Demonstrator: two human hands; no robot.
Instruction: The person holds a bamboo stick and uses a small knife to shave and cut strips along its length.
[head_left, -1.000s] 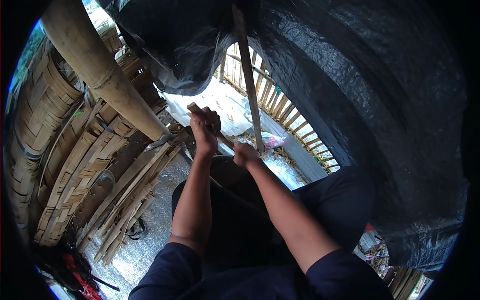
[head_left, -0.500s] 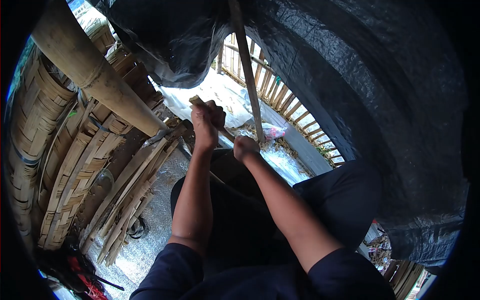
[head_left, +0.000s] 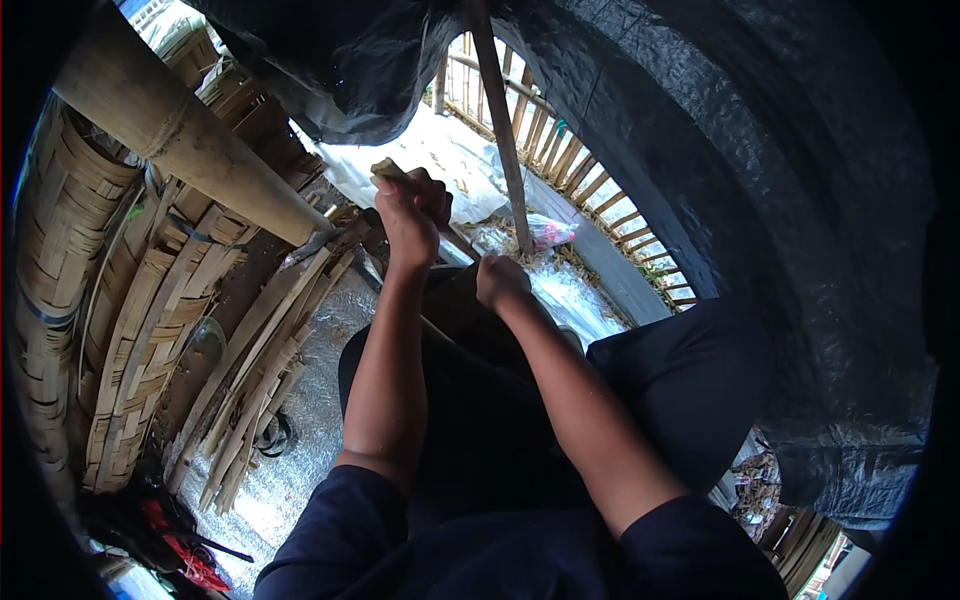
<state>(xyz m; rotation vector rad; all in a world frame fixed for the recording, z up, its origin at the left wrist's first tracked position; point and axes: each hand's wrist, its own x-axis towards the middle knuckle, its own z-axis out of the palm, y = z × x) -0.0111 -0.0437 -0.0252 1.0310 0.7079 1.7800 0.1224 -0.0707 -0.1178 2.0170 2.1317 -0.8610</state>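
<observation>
At your far left stand woven bamboo panels (head_left: 70,230), and a thick bamboo pole (head_left: 190,140) slants down in front of them. A red-and-black item (head_left: 180,555) lies by the lower-left corner of the silvery sheet (head_left: 325,400), and split bamboo slats (head_left: 250,400) lie along that sheet's left edge, just beside a dark loop (head_left: 273,437). Your left hand (head_left: 412,215) is clamped around a stick (head_left: 460,245), one end poking out above your fist; the stick slants out in front of your lap, down to your right hand (head_left: 503,283). The fingers there look curled, but you cannot tell from this angle whether they clamp the stick. Beyond stands a thin slanting post (head_left: 502,130), its foot near a clear plastic bag (head_left: 550,232). A slatted fence (head_left: 590,185) and black tarp (head_left: 800,200) fill your right.
</observation>
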